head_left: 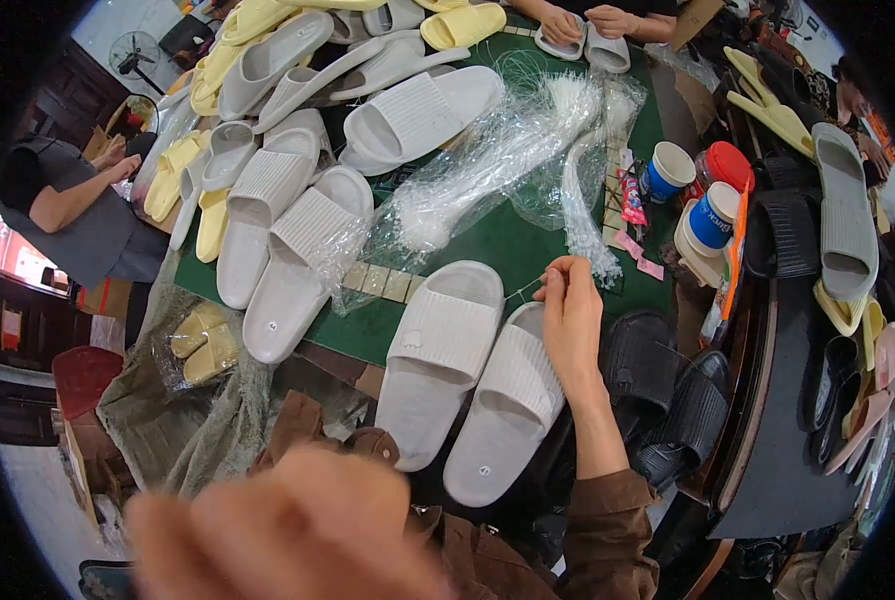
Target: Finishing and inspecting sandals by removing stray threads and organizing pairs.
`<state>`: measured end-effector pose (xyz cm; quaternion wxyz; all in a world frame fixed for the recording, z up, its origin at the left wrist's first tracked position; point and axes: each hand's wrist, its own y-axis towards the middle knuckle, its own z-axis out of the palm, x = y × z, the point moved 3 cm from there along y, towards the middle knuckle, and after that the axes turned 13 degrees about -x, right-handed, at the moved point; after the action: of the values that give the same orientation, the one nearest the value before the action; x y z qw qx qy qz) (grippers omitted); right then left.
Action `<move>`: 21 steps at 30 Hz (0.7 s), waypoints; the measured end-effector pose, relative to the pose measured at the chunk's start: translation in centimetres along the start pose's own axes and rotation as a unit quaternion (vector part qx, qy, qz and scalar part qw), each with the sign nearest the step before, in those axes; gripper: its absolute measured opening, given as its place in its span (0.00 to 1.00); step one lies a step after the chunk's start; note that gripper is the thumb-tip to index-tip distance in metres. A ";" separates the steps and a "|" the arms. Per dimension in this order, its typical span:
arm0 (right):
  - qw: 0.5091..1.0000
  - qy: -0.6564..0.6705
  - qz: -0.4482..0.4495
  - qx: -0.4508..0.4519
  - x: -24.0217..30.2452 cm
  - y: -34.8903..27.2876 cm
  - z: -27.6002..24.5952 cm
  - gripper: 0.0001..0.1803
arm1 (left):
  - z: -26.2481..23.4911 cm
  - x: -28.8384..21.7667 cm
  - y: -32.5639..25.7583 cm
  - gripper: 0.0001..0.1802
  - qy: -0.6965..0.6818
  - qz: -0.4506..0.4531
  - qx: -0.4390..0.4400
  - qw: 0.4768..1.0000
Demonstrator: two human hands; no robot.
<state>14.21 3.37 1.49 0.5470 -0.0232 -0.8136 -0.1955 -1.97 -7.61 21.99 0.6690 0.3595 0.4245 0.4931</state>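
The person's right hand (570, 318) pinched a thin clear plastic tie (523, 290) between its fingertips, just above a pair of grey slides (472, 375) lying side by side at the near edge of the green table (487, 245). The left hand (287, 525) loomed close and blurred, perhaps loosely closed; I could not tell. A bundle of clear ties (487, 165) lay beyond.

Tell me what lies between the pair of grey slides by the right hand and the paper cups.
In the head view, the right hand, pinching a thin clear strand, lies between the grey slides and the paper cups, with bare green mat.
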 end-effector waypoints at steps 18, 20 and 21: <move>0.998 0.055 0.025 -0.009 -0.5 0.3 -0.9 0.04 | -5.3 15.4 -14.5 0.08 0.364 -0.404 0.347 0.764; 0.998 0.054 0.026 -0.009 -0.5 0.3 -0.8 0.04 | -5.1 15.6 -14.7 0.08 0.376 -0.398 0.338 0.766; 0.998 0.052 0.030 -0.009 -0.6 0.3 -0.8 0.04 | -5.1 15.7 -14.9 0.08 0.368 -0.415 0.329 0.764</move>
<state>15.22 3.46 1.33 0.5943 -0.0427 -0.7811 -0.1870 1.03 4.08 3.28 0.4415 0.1374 0.8820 0.0916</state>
